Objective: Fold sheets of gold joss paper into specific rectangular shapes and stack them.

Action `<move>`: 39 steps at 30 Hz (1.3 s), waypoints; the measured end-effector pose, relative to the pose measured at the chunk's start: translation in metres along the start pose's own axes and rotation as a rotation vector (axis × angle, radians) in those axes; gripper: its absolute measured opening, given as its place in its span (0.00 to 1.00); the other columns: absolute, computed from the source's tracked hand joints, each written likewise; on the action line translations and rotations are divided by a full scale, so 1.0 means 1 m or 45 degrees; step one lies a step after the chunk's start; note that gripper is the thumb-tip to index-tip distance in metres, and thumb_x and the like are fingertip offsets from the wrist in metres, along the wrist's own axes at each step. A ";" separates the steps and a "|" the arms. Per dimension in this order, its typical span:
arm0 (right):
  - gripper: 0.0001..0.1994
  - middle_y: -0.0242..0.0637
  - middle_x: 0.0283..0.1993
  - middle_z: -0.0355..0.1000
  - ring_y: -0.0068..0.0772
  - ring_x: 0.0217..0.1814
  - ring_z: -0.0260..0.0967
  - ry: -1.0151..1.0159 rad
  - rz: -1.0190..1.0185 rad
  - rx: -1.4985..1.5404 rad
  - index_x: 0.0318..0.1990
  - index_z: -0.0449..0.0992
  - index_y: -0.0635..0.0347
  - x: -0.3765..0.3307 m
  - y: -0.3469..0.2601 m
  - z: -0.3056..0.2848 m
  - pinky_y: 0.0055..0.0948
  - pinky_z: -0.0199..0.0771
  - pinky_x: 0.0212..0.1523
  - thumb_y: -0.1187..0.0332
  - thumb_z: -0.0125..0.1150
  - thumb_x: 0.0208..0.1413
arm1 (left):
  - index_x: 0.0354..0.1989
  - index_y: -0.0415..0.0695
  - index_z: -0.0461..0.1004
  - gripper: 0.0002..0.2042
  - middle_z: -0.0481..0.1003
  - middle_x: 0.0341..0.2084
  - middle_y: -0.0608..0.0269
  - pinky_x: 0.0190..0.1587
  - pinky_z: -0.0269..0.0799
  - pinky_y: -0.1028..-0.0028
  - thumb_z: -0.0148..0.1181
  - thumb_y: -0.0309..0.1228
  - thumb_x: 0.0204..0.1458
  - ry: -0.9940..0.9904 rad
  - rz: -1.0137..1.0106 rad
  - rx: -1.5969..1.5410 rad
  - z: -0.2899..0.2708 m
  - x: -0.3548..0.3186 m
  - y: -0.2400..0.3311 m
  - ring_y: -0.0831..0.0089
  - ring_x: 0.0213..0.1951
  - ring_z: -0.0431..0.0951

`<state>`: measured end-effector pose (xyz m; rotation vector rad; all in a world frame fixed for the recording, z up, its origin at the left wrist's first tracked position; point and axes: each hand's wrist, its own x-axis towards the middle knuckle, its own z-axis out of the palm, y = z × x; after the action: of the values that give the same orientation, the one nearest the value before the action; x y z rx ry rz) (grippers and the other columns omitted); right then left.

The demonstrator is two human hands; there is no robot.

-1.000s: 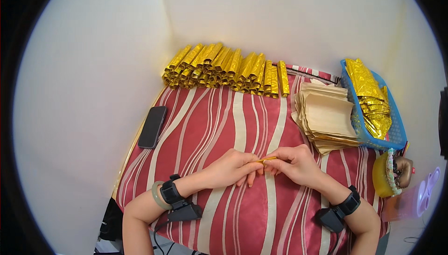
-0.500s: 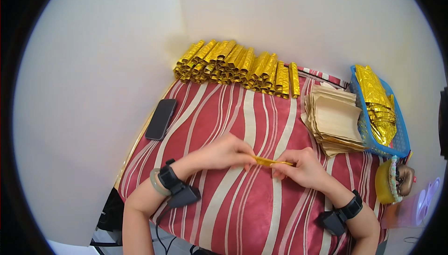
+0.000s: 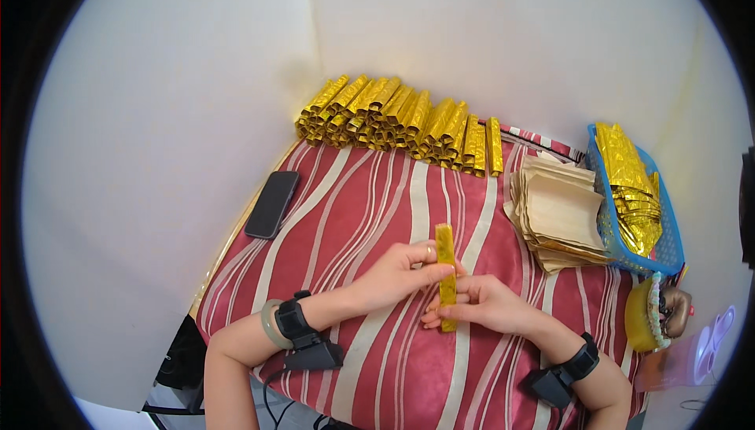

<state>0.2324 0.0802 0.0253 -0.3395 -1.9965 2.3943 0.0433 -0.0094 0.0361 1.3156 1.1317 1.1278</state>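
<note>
A narrow folded strip of gold foil paper (image 3: 445,253) stands lengthwise between my hands, its long side running away from me. My left hand (image 3: 397,274) pinches it near the middle, thumb lying on its face. Lower down, my right hand (image 3: 491,304) grips the near part between thumb and fingers. Beyond them, several gold foil paper tubes (image 3: 401,115) are stacked in a row along the back edge, with hollow ends facing me. Right of my hands lies a thick pile of tan paper sheets (image 3: 562,206).
A blue plastic basket (image 3: 671,229) at the right holds gold foil sheets (image 3: 621,162). Nearer stand a yellow container (image 3: 643,320) and a purple translucent cup (image 3: 676,367). A black phone (image 3: 272,204) lies left on the striped red cloth (image 3: 346,217). White walls close off the back and left.
The gold foil strip has turned from lying crosswise to pointing away from me. My hands have come closer together, the right one moving left and toward me.
</note>
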 end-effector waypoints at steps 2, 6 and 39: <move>0.15 0.45 0.46 0.77 0.31 0.49 0.76 -0.023 -0.098 -0.173 0.54 0.69 0.70 0.002 0.004 0.006 0.26 0.74 0.54 0.68 0.49 0.67 | 0.44 0.36 0.77 0.11 0.73 0.37 0.65 0.46 0.67 0.77 0.55 0.31 0.61 0.030 0.028 0.013 0.006 -0.003 -0.008 0.79 0.41 0.72; 0.18 0.47 0.47 0.77 0.34 0.50 0.76 0.034 -0.021 0.106 0.55 0.69 0.71 0.004 0.001 0.004 0.27 0.75 0.53 0.64 0.46 0.68 | 0.38 0.35 0.78 0.09 0.73 0.37 0.62 0.47 0.67 0.76 0.57 0.29 0.59 0.131 0.165 0.015 0.009 -0.001 -0.012 0.76 0.42 0.72; 0.16 0.44 0.40 0.76 0.35 0.45 0.77 -0.034 -0.098 -0.001 0.50 0.70 0.71 0.003 -0.001 0.008 0.30 0.77 0.49 0.65 0.43 0.69 | 0.38 0.36 0.82 0.07 0.81 0.27 0.61 0.32 0.72 0.82 0.63 0.26 0.54 0.471 0.108 0.006 0.018 -0.012 0.014 0.83 0.28 0.75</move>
<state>0.2280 0.0727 0.0277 -0.2278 -1.9828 2.3645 0.0605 -0.0235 0.0485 1.1967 1.3534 1.4741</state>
